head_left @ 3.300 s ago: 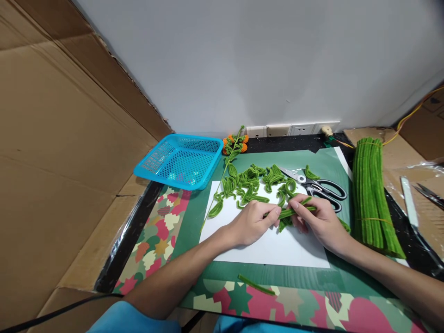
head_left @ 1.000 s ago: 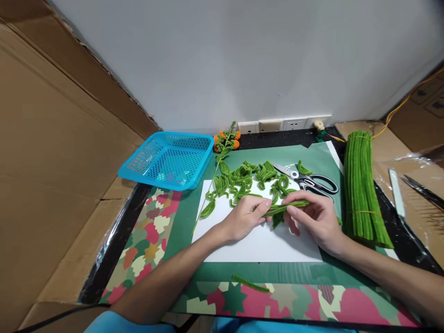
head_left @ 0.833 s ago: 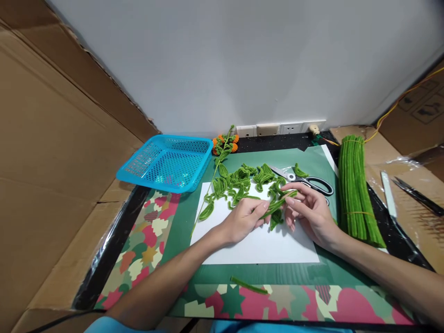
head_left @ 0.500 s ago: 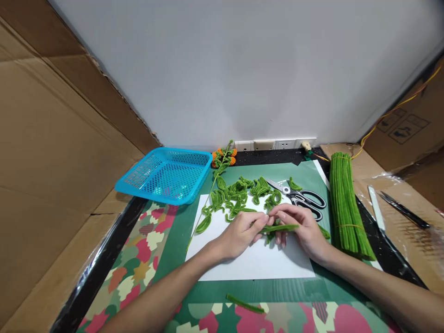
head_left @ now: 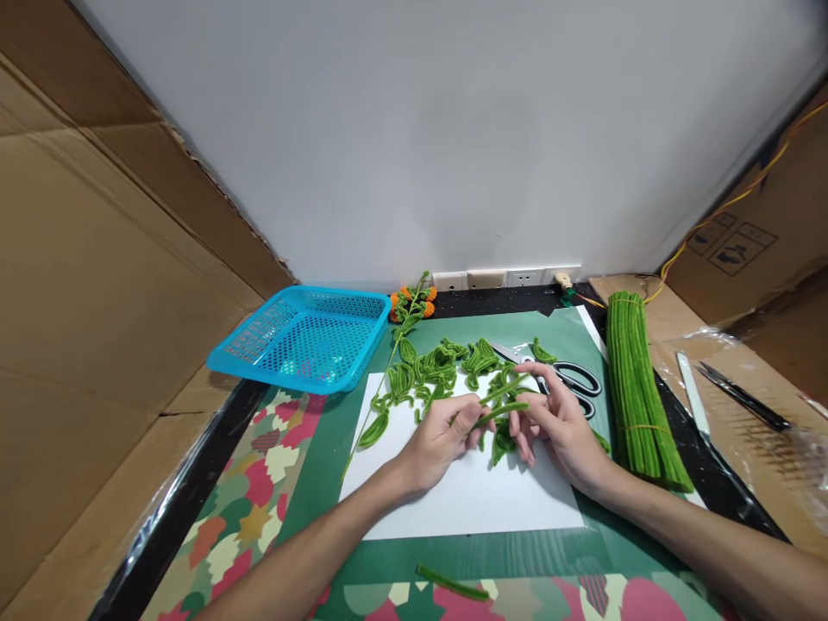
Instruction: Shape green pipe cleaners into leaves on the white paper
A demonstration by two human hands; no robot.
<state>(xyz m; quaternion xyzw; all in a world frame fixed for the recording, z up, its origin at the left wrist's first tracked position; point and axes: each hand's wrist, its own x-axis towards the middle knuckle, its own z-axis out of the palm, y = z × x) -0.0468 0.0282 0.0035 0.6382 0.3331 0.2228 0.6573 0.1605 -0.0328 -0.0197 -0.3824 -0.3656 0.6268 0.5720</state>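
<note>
Your left hand [head_left: 443, 440] grasps green strips [head_left: 501, 413] over the white sheet [head_left: 472, 516].

The blue basket [head_left: 316, 345] reaches past the table's black left edge — the orange flowers [head_left: 423, 297] stand just beside its right end. Green leaves [head_left: 433, 366] crowd the sheet's back edge; its widest white stretch lies on your side of the hands. The strips' free ends tilt up rightward to your right hand [head_left: 566, 431], its fingers loosely curved around them; whether they grip, I cannot tell. Scissors [head_left: 510, 353] lie behind that hand, and the bundle [head_left: 637, 388] bounds your right side. Count one basket, two strip ends, one loose strip [head_left: 453, 583] near the front edge, one pair of scissors, one bundle — the leaves overlap too much to count.
</note>
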